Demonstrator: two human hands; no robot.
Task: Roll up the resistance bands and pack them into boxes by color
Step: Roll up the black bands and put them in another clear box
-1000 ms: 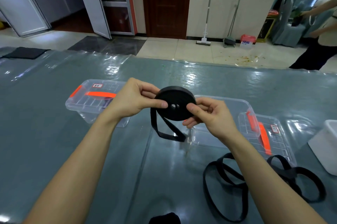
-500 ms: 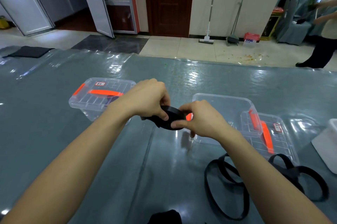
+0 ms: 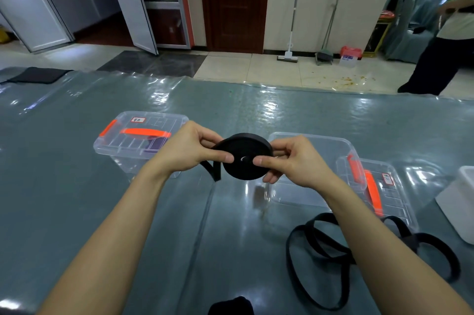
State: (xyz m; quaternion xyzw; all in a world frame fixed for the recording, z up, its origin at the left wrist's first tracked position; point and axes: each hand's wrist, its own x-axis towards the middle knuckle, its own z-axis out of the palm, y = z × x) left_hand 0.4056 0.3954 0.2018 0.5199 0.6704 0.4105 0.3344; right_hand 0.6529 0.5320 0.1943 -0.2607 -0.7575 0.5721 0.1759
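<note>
Both hands held a black roll [image 3: 245, 157] above the table's [image 3: 64, 199] middle: the left hand [image 3: 188, 149] pinched its left side, the right hand [image 3: 295, 161] its right, a short tail hanging. Loose bands [image 3: 320, 245] lay near the right edge beside an open box [image 3: 307, 143].

Grey-green table [image 3: 77, 199] — on it a closed clear box [image 3: 128, 145], an open clear box [image 3: 320, 143], loose black bands [image 3: 453, 267], a white container [image 3: 459, 202].
</note>
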